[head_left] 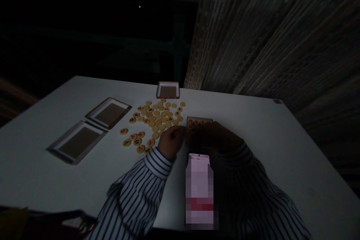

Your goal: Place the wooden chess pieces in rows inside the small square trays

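Observation:
My left hand (171,142) is curled closed on the white table (281,150), at the near right edge of a spread of round wooden Chinese chess pieces (158,122). Whatever may be inside its fingers is hidden. My right hand (218,137) is dark in shadow and reaches over a small open box (213,119), covering much of it. Rows of pieces with red characters (197,122) show in the box beyond the hand. The right fingers are lost in the dark. Between my forearms lies a lit phone (199,191), its screen blurred out.
At the table's far edge sits an open shallow box (168,90). Left of the pieces lie a brown-edged tray (123,111) and a pale one (97,130). A bead or string curtain (253,37) hangs beyond the right side. A small dark item (277,101) lies at the far right corner.

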Demonstrator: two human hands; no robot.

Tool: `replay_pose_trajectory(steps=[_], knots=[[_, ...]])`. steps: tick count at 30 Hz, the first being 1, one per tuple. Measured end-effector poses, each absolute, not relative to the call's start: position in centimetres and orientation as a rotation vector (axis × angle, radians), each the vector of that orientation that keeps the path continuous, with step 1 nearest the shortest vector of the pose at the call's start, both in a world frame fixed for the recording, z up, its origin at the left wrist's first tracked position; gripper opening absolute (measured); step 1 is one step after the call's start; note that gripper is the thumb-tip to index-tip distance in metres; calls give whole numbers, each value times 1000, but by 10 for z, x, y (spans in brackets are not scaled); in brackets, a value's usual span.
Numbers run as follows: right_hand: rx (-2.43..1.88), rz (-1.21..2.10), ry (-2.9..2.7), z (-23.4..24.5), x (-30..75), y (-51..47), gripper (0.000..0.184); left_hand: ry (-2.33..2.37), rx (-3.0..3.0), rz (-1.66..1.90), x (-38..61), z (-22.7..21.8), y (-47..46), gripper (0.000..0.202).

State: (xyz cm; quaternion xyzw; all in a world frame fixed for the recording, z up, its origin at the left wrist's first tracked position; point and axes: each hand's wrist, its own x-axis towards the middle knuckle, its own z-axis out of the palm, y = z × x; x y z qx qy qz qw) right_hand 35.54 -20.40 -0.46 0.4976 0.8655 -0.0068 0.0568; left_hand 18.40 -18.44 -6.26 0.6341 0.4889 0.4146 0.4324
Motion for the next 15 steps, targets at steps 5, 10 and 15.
replay_pose_trajectory(steps=[5, 10, 15], knots=[[1454, -11, 2711, -6, 356, -202, 29, 1213, 1592, 1035, 184, -62, -185, 25], [1439, -40, 2704, -12, 359, -202, 31, 1207, 1601, 1038, 186, -61, -186, 24], [1448, -14, 2679, -15, 360, -202, 32, 1216, 1602, 1036, 186, -59, -187, 23]])
